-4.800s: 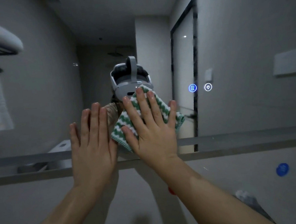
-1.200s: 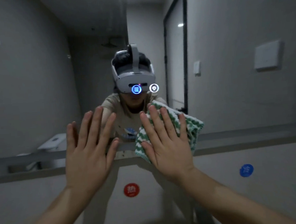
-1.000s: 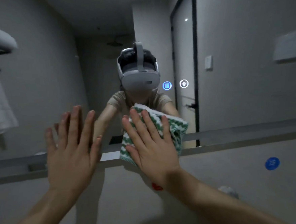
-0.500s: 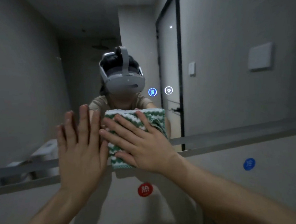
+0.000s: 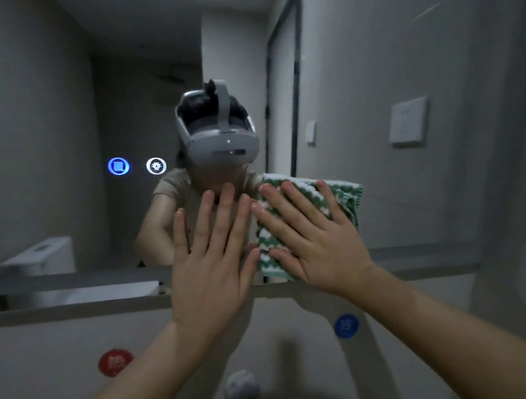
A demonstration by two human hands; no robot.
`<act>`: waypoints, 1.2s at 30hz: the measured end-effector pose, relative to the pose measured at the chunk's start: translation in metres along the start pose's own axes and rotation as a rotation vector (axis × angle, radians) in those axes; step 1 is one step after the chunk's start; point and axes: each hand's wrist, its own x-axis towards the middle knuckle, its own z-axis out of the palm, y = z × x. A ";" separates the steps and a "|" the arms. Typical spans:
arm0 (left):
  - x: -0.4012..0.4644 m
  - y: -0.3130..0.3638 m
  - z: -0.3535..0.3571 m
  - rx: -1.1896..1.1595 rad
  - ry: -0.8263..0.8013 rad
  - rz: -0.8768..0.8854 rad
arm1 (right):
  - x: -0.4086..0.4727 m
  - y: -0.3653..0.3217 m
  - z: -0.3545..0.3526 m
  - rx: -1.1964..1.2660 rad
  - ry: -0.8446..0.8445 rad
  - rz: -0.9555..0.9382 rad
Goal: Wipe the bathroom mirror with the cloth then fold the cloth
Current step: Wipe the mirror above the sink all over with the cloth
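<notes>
Green-and-white zigzag knitted cloth (image 5: 342, 200): flat against wall-mounted bathroom mirror (image 5: 47, 121), near its bottom edge. Right hand (image 5: 314, 239): fingers straight and spread, pressing cloth to glass. Left hand (image 5: 213, 259): flat, open-fingered, just beside cloth. Lit round touch icons, blue (image 5: 118, 166) and white (image 5: 156, 166), glow left. Below: red (image 5: 115, 362) and blue round stickers (image 5: 346, 326); grey tap (image 5: 242, 387), blurred.
</notes>
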 end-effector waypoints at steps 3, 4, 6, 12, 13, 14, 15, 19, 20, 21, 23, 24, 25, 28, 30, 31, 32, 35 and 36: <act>0.004 0.016 0.007 0.005 0.019 -0.027 | -0.004 0.000 0.001 0.056 0.017 0.040; 0.005 0.017 0.008 0.004 0.028 -0.026 | -0.005 -0.001 0.002 0.069 0.018 0.044; 0.005 0.016 0.009 0.012 0.025 -0.024 | -0.004 0.002 0.002 0.090 0.023 0.031; 0.035 0.012 -0.003 -0.013 0.008 0.044 | 0.013 0.027 0.002 0.084 0.023 -0.045; 0.052 0.009 -0.005 -0.015 0.033 0.051 | 0.023 0.037 0.000 0.073 0.033 -0.026; 0.070 0.006 -0.008 -0.020 0.056 0.048 | 0.036 0.048 -0.002 0.061 0.041 -0.004; 0.090 0.004 -0.012 -0.026 0.073 0.039 | 0.050 0.059 -0.003 0.051 0.046 0.015; 0.167 -0.011 -0.026 -0.015 0.117 -0.013 | 0.118 0.112 -0.013 0.014 0.062 0.026; 0.188 -0.017 -0.031 -0.006 0.134 -0.020 | 0.138 0.126 -0.016 0.000 0.053 0.022; 0.211 -0.023 -0.037 0.001 0.147 -0.022 | 0.158 0.141 -0.019 -0.013 0.044 0.027; 0.259 -0.038 -0.050 -0.005 0.143 -0.034 | 0.199 0.169 -0.027 -0.018 0.036 0.053; 0.285 -0.045 -0.058 -0.015 0.128 -0.049 | 0.220 0.182 -0.031 -0.015 0.030 0.079; 0.310 -0.053 -0.065 -0.021 0.111 -0.068 | 0.239 0.195 -0.035 -0.013 0.019 0.113; 0.380 -0.073 -0.083 0.004 0.092 -0.099 | 0.295 0.236 -0.043 0.009 0.001 0.258; 0.418 -0.082 -0.093 -0.016 0.074 -0.095 | 0.322 0.257 -0.047 0.031 0.045 0.370; 0.435 -0.085 -0.097 -0.028 0.062 -0.102 | 0.332 0.264 -0.047 0.038 0.067 0.411; 0.450 -0.087 -0.100 -0.030 0.055 -0.117 | 0.340 0.269 -0.046 0.043 0.081 0.439; 0.482 -0.084 -0.106 -0.020 0.058 -0.176 | 0.360 0.282 -0.047 0.043 0.089 0.475; 0.489 -0.082 -0.106 -0.021 0.056 -0.183 | 0.365 0.287 -0.048 0.046 0.087 0.493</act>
